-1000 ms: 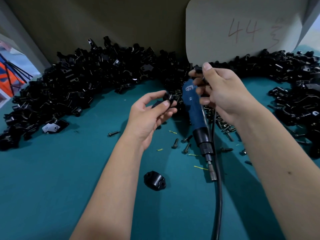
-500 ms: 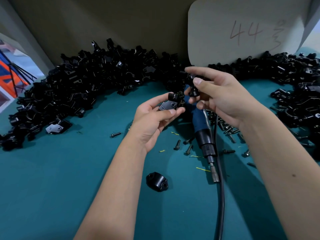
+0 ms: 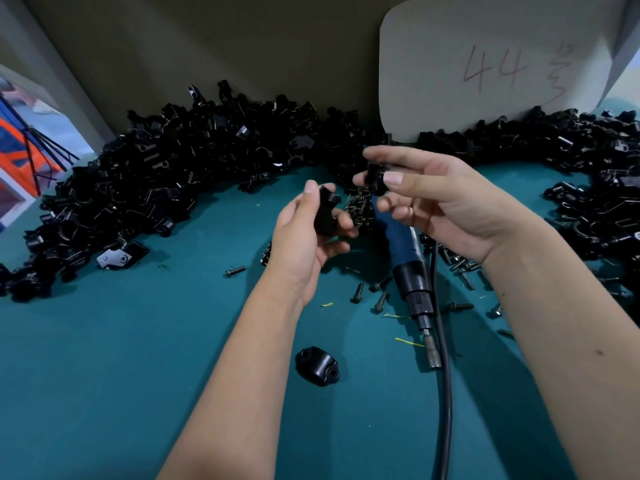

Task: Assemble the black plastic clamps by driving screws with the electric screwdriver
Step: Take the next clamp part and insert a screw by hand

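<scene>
Head view: 2 clamp pieces are held above the centre of the frame, 1 in each hand. The left hand (image 3: 308, 237) has its thumb and fingers curled round a black clamp half (image 3: 327, 216), the thumb lying along the piece's left edge. The right hand (image 3: 440, 199) pinches a second clamp piece (image 3: 375, 174) between thumb and forefinger, while its lower fingers are curled round the blue body of the electric screwdriver (image 3: 403, 251), whose bit points down toward the lower centre of the frame, with the black cable (image 3: 445, 393) trailing to the bottom edge. The 2 pieces are near each other but apart.

The step in hand is judged to be the mating of the halves before a screw is driven. It would be done well if the screw holes were lined up first and the joined halves were then clamped by the left hand alone, so that the right hand is freed to swing the driver bit round. A screw would be best taken from the loose screws (image 3: 356, 292) scattered on the green table mat (image 3: 104, 375) at centre (several lie just left of the driver). The bit should be seated squarely in the screw head before the trigger is pressed; a tilted bit may slip out.

A spare clamp cap (image 3: 317, 365) lies at lower centre, and the pile of clamp parts (image 3: 156, 174) arcs across the upper frame.
</scene>
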`<state>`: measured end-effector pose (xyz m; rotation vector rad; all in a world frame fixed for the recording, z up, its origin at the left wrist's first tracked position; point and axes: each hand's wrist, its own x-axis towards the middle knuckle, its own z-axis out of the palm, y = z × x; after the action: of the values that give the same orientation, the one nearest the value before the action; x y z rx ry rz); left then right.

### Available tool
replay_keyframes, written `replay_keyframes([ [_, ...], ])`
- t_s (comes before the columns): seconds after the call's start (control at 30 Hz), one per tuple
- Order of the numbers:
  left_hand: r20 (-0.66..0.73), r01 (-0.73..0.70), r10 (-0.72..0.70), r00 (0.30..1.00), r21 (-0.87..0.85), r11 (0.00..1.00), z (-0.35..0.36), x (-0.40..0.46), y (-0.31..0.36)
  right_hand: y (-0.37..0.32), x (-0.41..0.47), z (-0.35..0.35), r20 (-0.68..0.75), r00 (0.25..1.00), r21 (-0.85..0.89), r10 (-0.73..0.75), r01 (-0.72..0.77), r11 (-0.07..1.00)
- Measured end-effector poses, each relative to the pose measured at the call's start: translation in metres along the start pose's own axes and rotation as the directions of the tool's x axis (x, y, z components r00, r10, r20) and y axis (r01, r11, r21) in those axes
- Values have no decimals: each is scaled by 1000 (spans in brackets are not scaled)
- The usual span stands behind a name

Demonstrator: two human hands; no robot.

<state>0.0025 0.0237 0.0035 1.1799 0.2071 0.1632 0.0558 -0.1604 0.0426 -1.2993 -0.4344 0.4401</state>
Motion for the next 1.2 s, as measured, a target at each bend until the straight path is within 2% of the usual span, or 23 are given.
replay_keyframes([
  [0.07,-54,-37,38,998,30,999,0,0,-1,0,1,2,-8,1000,14,2,-2,1000],
  [0.13,-56,-8,8,998,-13,1000,-1,0,0,1,3,4,-53,998,16,24,-23,1000],
  [0.23,63,122,-110,992,-242,963,-3,-1,7,2,4,6,-67,995,72,77,-72,995],
  [0.3,108,144,-116,987,-309,940,-5,-1,9,3,3,6,-32,995,101,91,-87,991],
  [0.37,74,83,-67,995,-251,964,-6,1,8,3,3,8,-40,997,46,70,-68,997],
  [0.43,24,38,-35,999,-145,989,-5,2,6,4,5,12,-108,994,-124,21,-34,992],
  [0.5,-7,43,-44,999,-93,995,-2,2,3,4,6,16,-160,986,-317,-47,-6,949],
  [0.6,-40,35,-37,999,-59,998,0,1,0,4,7,19,-181,970,-464,-161,60,884],
  [0.73,-30,-27,26,999,-22,999,2,1,-1,8,8,21,-182,964,-511,-192,73,856],
  [0.97,19,-72,71,997,75,995,6,-2,-3,15,8,26,-5,995,-532,-100,82,843],
  [1.2,83,-100,99,992,5,995,1,-2,-1,11,7,16,-43,987,-620,-152,93,779],
])
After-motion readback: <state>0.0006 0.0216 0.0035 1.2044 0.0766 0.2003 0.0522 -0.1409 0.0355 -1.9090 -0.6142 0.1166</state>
